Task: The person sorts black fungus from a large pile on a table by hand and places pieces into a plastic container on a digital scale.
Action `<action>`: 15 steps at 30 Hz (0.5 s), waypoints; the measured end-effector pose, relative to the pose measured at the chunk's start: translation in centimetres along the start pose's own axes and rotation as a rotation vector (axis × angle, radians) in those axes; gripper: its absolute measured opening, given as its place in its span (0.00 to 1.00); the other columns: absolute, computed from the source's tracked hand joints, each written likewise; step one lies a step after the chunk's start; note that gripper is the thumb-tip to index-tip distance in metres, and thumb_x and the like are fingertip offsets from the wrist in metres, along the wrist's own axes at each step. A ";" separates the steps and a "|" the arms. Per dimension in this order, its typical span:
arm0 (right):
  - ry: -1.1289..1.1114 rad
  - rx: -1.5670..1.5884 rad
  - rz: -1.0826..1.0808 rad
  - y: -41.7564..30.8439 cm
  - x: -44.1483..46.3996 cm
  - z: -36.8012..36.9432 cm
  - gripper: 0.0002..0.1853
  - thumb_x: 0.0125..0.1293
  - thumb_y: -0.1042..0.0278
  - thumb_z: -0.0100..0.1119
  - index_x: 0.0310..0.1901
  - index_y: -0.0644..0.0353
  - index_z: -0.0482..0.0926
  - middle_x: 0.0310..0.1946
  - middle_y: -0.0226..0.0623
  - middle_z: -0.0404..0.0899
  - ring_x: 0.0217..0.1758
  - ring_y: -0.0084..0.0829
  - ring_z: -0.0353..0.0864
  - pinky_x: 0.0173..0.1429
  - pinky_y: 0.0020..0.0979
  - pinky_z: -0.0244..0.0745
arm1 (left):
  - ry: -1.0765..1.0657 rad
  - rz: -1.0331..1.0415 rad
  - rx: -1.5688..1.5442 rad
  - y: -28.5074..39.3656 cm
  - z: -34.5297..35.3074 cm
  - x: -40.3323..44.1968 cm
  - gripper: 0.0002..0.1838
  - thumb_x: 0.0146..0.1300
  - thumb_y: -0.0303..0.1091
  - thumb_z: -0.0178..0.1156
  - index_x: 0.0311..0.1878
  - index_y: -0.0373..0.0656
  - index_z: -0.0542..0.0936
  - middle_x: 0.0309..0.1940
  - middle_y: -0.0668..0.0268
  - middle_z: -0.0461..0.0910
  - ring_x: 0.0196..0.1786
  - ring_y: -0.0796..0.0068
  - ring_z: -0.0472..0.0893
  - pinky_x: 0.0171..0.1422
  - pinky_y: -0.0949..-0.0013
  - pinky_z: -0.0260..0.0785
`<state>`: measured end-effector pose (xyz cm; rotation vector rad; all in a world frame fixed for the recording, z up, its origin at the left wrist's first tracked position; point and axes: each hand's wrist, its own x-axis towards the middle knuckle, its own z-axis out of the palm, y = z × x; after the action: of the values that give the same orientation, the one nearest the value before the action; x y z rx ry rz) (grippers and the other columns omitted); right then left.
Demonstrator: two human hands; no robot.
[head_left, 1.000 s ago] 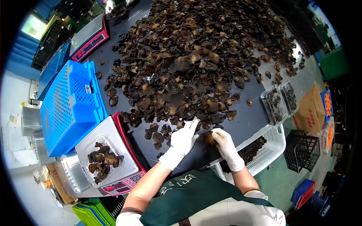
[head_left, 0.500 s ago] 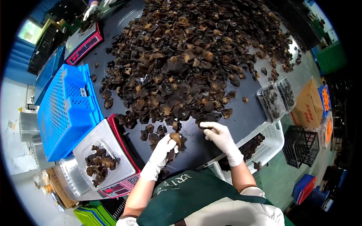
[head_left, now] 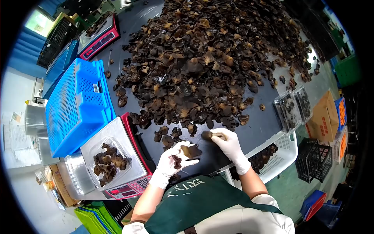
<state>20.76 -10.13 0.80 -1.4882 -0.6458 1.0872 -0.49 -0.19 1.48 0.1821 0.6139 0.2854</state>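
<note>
Both my hands wear white gloves. My left hand [head_left: 173, 160] is turned palm up with its fingers curved around a brown wood ear mushroom [head_left: 191, 151], and a smaller dark piece lies against the palm. Between the thumb and fingers of my right hand [head_left: 229, 145] is pinched a small dark piece of wood ear [head_left: 207, 135]. Just beyond my left hand, a few loose wood ears [head_left: 168, 140] lie on the dark tabletop [head_left: 210, 160]. Farther back rises a large heap of wood ears [head_left: 194, 70].
At left, a red-edged scale [head_left: 136, 165] carries a clear tray of wood ears [head_left: 111, 163]. Behind it stand blue crates [head_left: 74, 109] and a second scale [head_left: 99, 43]. To the right are clear boxes [head_left: 288, 111] and a white basket [head_left: 282, 158]. Another person's gloved hand [head_left: 125, 3] shows far left.
My left hand has turned and spread its fingers, bringing the mushroom out to the right. My right hand, still pinching, has drawn slightly nearer. The other person's hand has shifted, and the whole view has swung slightly.
</note>
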 end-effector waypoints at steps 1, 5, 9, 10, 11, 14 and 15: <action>-0.009 0.000 0.001 -1.1 -0.6 0.1 0.07 0.61 0.75 0.61 0.41 0.62 0.80 0.36 0.27 0.82 0.37 0.20 0.81 0.44 0.22 0.75 | -0.105 -0.040 -0.104 -0.2 -0.2 0.2 0.20 0.65 0.39 0.52 0.57 0.39 0.72 0.54 0.51 0.75 0.58 0.53 0.75 0.64 0.35 0.62; -0.241 0.124 0.207 -2.0 -2.0 1.9 0.10 0.63 0.75 0.60 0.45 0.67 0.80 0.38 0.28 0.82 0.40 0.17 0.77 0.48 0.22 0.73 | -0.002 -0.066 0.024 -0.9 1.0 -0.2 0.25 0.67 0.46 0.53 0.61 0.41 0.71 0.59 0.52 0.72 0.60 0.51 0.73 0.64 0.37 0.63; -0.212 -0.283 0.037 -1.9 -3.0 4.1 0.11 0.59 0.72 0.65 0.42 0.63 0.81 0.26 0.29 0.81 0.28 0.14 0.75 0.35 0.21 0.72 | 0.061 0.000 0.401 -1.6 0.8 -0.4 0.19 0.67 0.37 0.57 0.58 0.40 0.72 0.54 0.59 0.75 0.50 0.69 0.79 0.53 0.65 0.76; -0.188 -0.265 0.027 -2.0 -3.1 4.3 0.10 0.59 0.72 0.65 0.42 0.63 0.81 0.27 0.29 0.81 0.28 0.15 0.75 0.35 0.21 0.72 | 0.092 0.039 0.394 -1.2 1.3 -0.8 0.16 0.66 0.34 0.58 0.54 0.38 0.73 0.49 0.61 0.77 0.47 0.73 0.80 0.48 0.71 0.78; -0.160 -0.250 0.019 -2.0 -3.2 4.3 0.10 0.58 0.73 0.65 0.42 0.62 0.81 0.28 0.29 0.81 0.28 0.16 0.75 0.35 0.21 0.72 | 0.167 0.082 0.495 -0.7 1.8 -1.7 0.13 0.66 0.32 0.57 0.51 0.38 0.75 0.46 0.62 0.79 0.47 0.73 0.79 0.46 0.70 0.77; -0.049 -0.180 -0.086 -2.1 -2.9 3.6 0.08 0.60 0.75 0.63 0.41 0.63 0.81 0.30 0.29 0.80 0.30 0.16 0.74 0.36 0.20 0.72 | 0.290 0.473 0.855 2.4 5.2 -6.6 0.11 0.64 0.31 0.56 0.46 0.36 0.78 0.43 0.61 0.81 0.44 0.71 0.80 0.49 0.69 0.73; -0.051 -0.212 -0.076 -2.5 -2.7 3.0 0.07 0.61 0.75 0.62 0.41 0.64 0.81 0.29 0.28 0.80 0.30 0.15 0.74 0.36 0.19 0.71 | 0.403 0.473 0.798 3.6 6.8 -8.5 0.10 0.63 0.30 0.56 0.45 0.36 0.79 0.43 0.62 0.81 0.42 0.72 0.80 0.49 0.70 0.71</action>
<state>17.40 -10.56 4.13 -1.6061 -0.8682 1.0258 -3.88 -0.04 12.49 1.0661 1.0650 0.5292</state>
